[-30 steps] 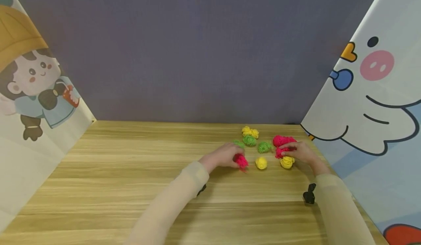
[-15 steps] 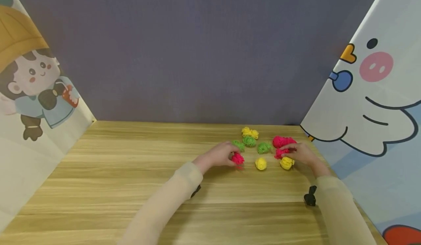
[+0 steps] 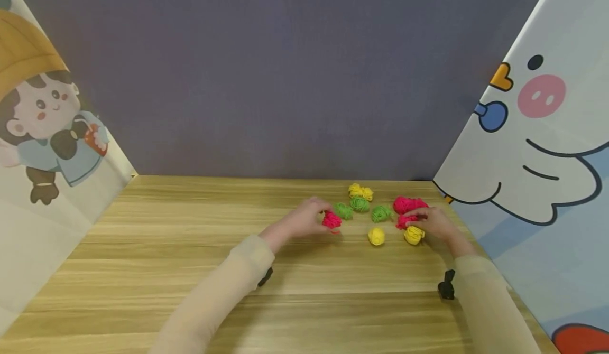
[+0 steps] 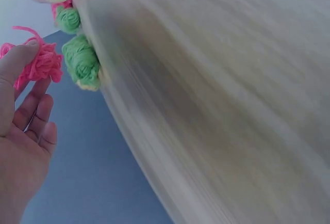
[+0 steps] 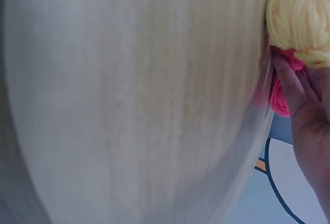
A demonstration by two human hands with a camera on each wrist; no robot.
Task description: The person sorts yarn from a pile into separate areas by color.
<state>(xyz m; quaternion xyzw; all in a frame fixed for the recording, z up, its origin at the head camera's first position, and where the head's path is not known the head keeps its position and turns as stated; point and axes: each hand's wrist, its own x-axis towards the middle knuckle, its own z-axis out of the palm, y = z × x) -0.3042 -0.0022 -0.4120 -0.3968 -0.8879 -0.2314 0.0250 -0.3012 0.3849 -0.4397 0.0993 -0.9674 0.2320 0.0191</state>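
Observation:
My left hand [image 3: 308, 217] pinches a pink yarn ball [image 3: 331, 220] between thumb and fingers, left of the green yarn balls; a loose strand trails from it. In the left wrist view the thumb lies across that pink ball [image 4: 44, 63], with the other fingers half curled below. At the right of the group, my right hand [image 3: 439, 222] has thumb and fingertips at another pink yarn ball [image 3: 406, 222], in front of a larger pink yarn bundle [image 3: 410, 204]. A yellow yarn ball [image 3: 414, 235] sits right by that hand and covers part of it in the right wrist view.
Green yarn balls [image 3: 359, 203] stand mid-group on the wooden table [image 3: 190, 259], with yellow yarn balls [image 3: 360, 191] behind. A single yellow yarn ball [image 3: 376, 236] lies in front. A grey panel [image 3: 285, 79] rises at the back; printed panels flank both sides.
My left hand has moved left and slightly back with the pink yarn ball, uncovering a green ball. The right hand has stayed nearly in place at its pink yarn ball.

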